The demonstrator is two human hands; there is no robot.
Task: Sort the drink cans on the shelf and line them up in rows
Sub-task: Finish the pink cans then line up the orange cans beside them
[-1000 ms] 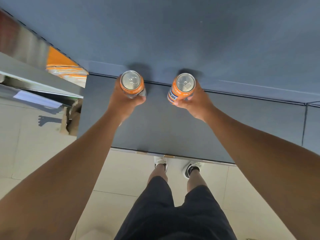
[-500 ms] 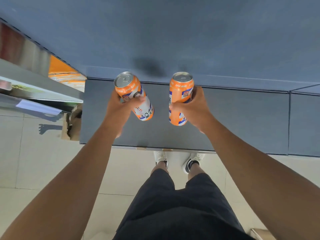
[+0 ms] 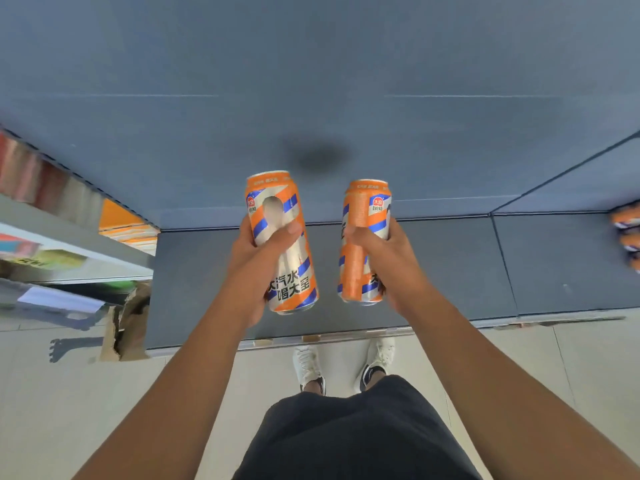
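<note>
Two held: left hand (image 3: 254, 261) grips left can (image 3: 282, 237), right hand (image 3: 394, 261) grips right can (image 3: 362, 244) | shelf (image 3: 450, 271) rows likely barely started

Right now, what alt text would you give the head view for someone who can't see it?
The left hand grips one blue-striped orange drink can and the right hand grips a second can, side by side over a dark grey shelf. More orange cans show blurred at the far right edge.
</note>
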